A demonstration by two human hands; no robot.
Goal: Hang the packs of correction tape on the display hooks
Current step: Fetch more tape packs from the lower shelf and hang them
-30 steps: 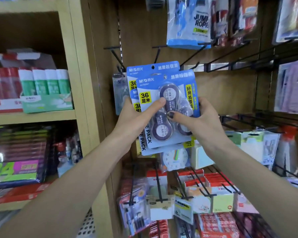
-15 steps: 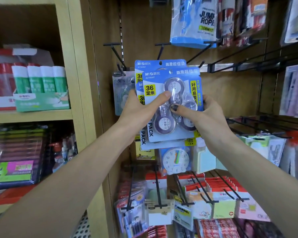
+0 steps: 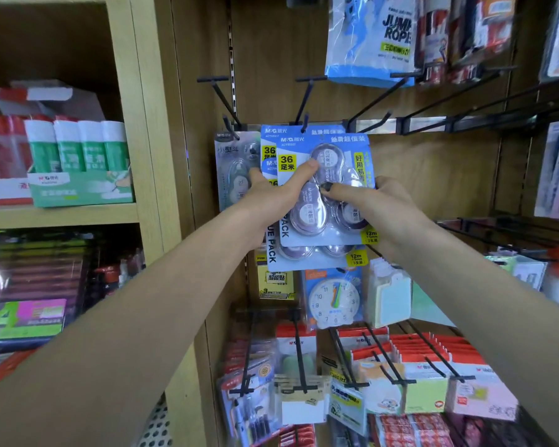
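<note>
With my left grip (image 3: 271, 191) and right grip (image 3: 378, 201) both closed on the packs (image 3: 323, 188), held against the wall just below the hook (image 3: 305, 122) at 12 o'clock, I should square the top holes to its tip, then slide them back.

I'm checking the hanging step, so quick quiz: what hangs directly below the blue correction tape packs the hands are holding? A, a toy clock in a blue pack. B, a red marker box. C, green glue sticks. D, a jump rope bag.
A: the toy clock pack hangs just under the correction tape packs, which the left hand and right hand hold.
</note>
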